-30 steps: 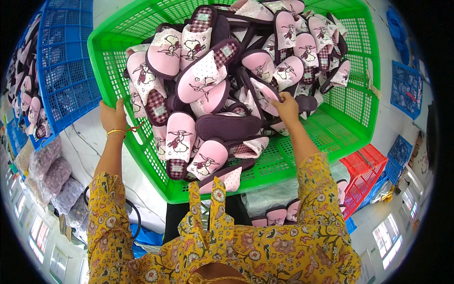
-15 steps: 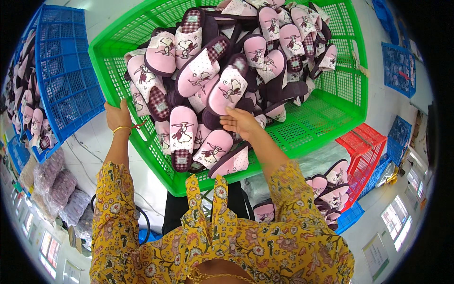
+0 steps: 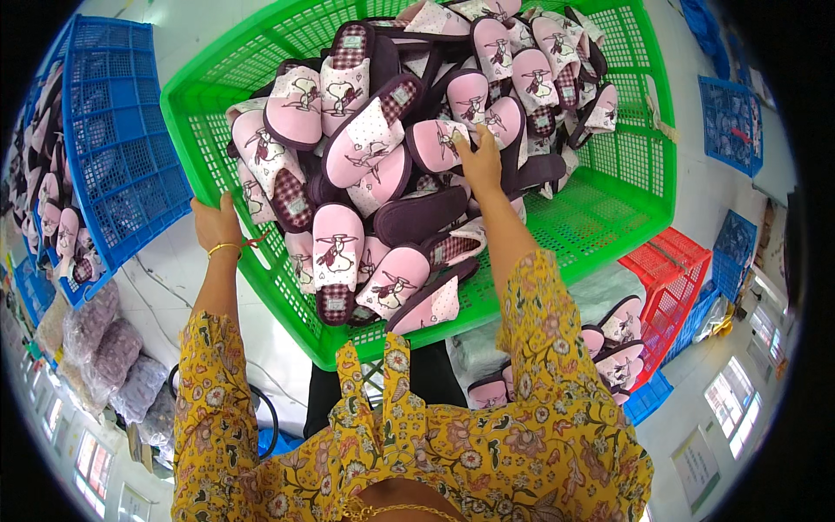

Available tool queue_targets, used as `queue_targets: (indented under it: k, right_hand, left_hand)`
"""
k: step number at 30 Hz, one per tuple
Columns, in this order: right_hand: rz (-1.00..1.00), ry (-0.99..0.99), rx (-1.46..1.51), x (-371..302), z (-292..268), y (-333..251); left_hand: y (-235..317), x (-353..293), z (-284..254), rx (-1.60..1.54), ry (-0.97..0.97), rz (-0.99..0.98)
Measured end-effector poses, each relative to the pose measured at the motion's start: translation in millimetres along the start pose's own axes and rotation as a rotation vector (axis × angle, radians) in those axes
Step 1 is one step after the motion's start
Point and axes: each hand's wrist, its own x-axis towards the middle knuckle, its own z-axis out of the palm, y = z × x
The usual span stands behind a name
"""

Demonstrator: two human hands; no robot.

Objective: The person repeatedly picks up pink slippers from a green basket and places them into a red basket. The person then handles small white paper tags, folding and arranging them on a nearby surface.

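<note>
My left hand (image 3: 217,224) is closed around the left rim of a big green plastic basket (image 3: 204,152). A pile of slippers fills much of this basket; they have pink toes, white dotted uppers with a cartoon dog, checked insoles and dark soles. In the middle of the pile, my right hand (image 3: 481,163) grips a pink slipper (image 3: 431,143) near its opening, its toe pointing left. Below that slipper, another lies sole up, showing its dark sole (image 3: 422,216). A pink slipper (image 3: 337,252) stands toe-up at the near left of the pile.
At the left, a blue basket (image 3: 122,130) holds more slippers, with plastic-wrapped bundles (image 3: 117,348) below it. A red basket (image 3: 674,270) stands at the right, near loose slippers (image 3: 622,361) on plastic wrap. Further blue crates (image 3: 731,126) are at the far right.
My right hand has moved up and right, and the slipper at its fingers has turned sideways. A dark sole shows where it was. My left hand stays on the basket rim.
</note>
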Motion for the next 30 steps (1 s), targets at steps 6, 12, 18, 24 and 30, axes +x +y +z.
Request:
queue_targets:
  k: [6, 12, 18, 24, 30]
  right_hand:
    - [0.304, -0.096, 0.346, 34, 30, 47]
    - [0.084, -0.582, 0.392, 9, -35, -52]
    - [-0.191, -0.667, 0.035, 15, 13, -100]
    - [-0.327, -1.101, -0.467, 41, 48, -104]
    - [-0.145, -0.562, -0.264, -56, -36, -142]
  left_hand:
    - [-8, 2, 7, -0.006, 0.029, 0.055]
    - [-6, 1, 3, -0.045, -0.005, 0.015]
    - [-3, 0, -6, -0.008, -0.002, -0.016]
    - [2, 4, 5, -0.076, 0.000, 0.038]
    - [5, 0, -11, -0.151, -0.152, -0.049]
